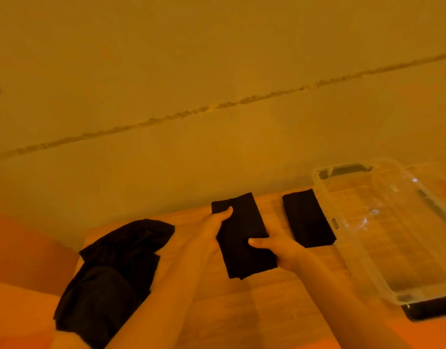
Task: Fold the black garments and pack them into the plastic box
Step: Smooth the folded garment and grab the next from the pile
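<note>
We hold a folded black garment (pixel 243 235) between both hands above the table (pixel 267 311): our left hand (pixel 211 230) grasps its left edge, our right hand (pixel 279 248) its right. Another folded garment (pixel 308 218) lies just beside the clear plastic box (pixel 367 260) on the right; an unfolded pile (pixel 111 278) sits near left.

Legible text, labels, brands, numbers, signs: none.
No readable marking shows on any surface in the head view; the black garments, the clear plastic box (pixel 383 222), the wooden table (pixel 267 311) and the wall behind carry no lettering that can be made out, and the picture is soft and orange-tinted.
</note>
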The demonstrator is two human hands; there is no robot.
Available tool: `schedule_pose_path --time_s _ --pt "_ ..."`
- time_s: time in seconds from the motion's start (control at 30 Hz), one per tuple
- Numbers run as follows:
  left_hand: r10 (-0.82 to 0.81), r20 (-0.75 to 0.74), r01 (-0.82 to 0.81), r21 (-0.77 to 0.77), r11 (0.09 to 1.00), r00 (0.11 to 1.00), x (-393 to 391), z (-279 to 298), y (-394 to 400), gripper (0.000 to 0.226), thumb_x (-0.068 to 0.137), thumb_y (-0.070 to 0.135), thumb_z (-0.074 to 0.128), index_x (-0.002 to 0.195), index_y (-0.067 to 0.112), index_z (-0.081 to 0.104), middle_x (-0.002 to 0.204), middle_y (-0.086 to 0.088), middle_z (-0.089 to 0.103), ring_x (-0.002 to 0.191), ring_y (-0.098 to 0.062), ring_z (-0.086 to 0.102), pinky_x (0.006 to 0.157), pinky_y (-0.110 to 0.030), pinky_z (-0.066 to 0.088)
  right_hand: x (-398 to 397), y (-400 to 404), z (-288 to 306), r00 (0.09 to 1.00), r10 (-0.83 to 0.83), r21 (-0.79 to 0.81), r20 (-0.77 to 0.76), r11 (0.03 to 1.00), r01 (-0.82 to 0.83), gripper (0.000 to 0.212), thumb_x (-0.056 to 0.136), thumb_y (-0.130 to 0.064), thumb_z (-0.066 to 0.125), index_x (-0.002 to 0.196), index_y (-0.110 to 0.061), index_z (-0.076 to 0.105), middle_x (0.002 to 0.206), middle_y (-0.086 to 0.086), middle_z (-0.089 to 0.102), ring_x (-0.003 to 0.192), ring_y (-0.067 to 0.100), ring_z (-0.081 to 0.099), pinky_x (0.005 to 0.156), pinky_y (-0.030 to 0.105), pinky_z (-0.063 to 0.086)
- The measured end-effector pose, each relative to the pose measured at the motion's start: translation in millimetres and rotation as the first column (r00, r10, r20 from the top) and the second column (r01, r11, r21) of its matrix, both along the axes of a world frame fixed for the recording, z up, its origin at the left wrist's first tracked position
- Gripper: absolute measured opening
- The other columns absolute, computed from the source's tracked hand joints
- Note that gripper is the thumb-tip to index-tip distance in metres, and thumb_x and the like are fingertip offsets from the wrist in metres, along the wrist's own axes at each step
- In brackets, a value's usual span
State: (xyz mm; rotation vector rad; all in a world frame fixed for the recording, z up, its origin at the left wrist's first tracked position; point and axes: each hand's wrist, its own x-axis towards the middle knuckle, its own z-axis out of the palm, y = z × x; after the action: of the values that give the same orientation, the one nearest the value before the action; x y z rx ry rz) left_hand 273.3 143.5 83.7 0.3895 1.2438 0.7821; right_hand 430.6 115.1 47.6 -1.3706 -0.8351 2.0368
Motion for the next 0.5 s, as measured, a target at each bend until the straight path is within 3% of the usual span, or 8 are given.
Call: schedule_pose_path --time_s 0.13,0.23,0.33,0.4,0.47,0.5 --pt "-0.012 0.029 0.012 0.001 1.0 1.0 19.5 -16.7 9.0 0.014 0.092 0.021 0.054 0.095 0.009 0.061 0.096 -0.012 0.064 0.087 -0.025 0.061 0.075 -0.039 0.049 17.7 -5.5 -16.4 0.987 -0.147 -0.073 -0.071 0.987 0.142 0.041 0.077 -0.006 0.067 0.113 -0.019 0.055 0.114 0.009 0.061 0.102 0.025 0.061 0.075 0.033 0.053" --pt "-0.053 0.05 0.055 -0.04 0.998 0.997 44.4 -38.3 27.3 0.02 0.092 0.022 0.054 0.102 0.005 0.06 0.112 -0.016 0.062 0.105 -0.031 0.058 0.087 -0.043 0.047 44.6 -1.3 -37.8 0.977 -0.211 -0.047 -0.027 0.977 0.21 0.043 0.074 -0.007 0.068 0.115 -0.016 0.059 0.115 0.01 0.064 0.102 0.024 0.064 0.081 0.033 0.054" --pt "-0.072 0.069 0.077 -0.078 0.994 0.995 72.8 -60.2 55.1 0.021 0.089 0.016 0.058 0.107 0.005 0.059 0.123 -0.019 0.058 0.115 -0.033 0.055 0.092 -0.045 0.045 72.7 -1.6 -58.5 0.937 -0.35 -0.025 0.006 0.936 0.35 0.026 0.083 -0.007 0.062 0.109 -0.01 0.063 0.109 0.011 0.068 0.096 0.021 0.067 0.075 0.029 0.055" --pt "-0.101 0.069 0.107 -0.088 0.99 0.992 94.3 -72.1 72.4 0.021 0.087 0.01 0.06 0.108 0.006 0.06 0.125 -0.017 0.058 0.116 -0.032 0.054 0.09 -0.041 0.045 87.3 -0.7 -73.0 0.846 -0.534 -0.014 -0.006 0.846 0.533 0.03 0.08 -0.016 0.068 0.109 -0.008 0.063 0.106 0.011 0.069 0.092 0.019 0.068 0.067 0.025 0.056" --pt "-0.136 0.095 0.141 -0.054 0.989 0.986 117.4 -80.5 87.1 0.026 0.088 0.005 0.058 0.114 0.004 0.06 0.124 -0.016 0.058 0.112 -0.029 0.056 0.089 -0.038 0.046 100.4 2.4 -87.5 0.697 -0.716 -0.01 -0.039 0.698 0.716 0.061 0.06 -0.034 0.083 0.112 -0.011 0.062 0.105 0.007 0.069 0.093 0.018 0.068 0.065 0.024 0.056" --pt "-0.149 0.111 0.153 -0.029 0.988 0.983 128.5 -85.0 95.0 0.029 0.088 0.004 0.056 0.117 0.003 0.058 0.122 -0.015 0.059 0.107 -0.027 0.058 0.087 -0.036 0.047 106.2 5.2 -95.2 0.62 -0.783 -0.021 -0.054 0.621 0.783 0.067 0.059 -0.035 0.083 0.117 -0.011 0.06 0.109 0.007 0.068 0.097 0.02 0.067 0.067 0.025 0.057"
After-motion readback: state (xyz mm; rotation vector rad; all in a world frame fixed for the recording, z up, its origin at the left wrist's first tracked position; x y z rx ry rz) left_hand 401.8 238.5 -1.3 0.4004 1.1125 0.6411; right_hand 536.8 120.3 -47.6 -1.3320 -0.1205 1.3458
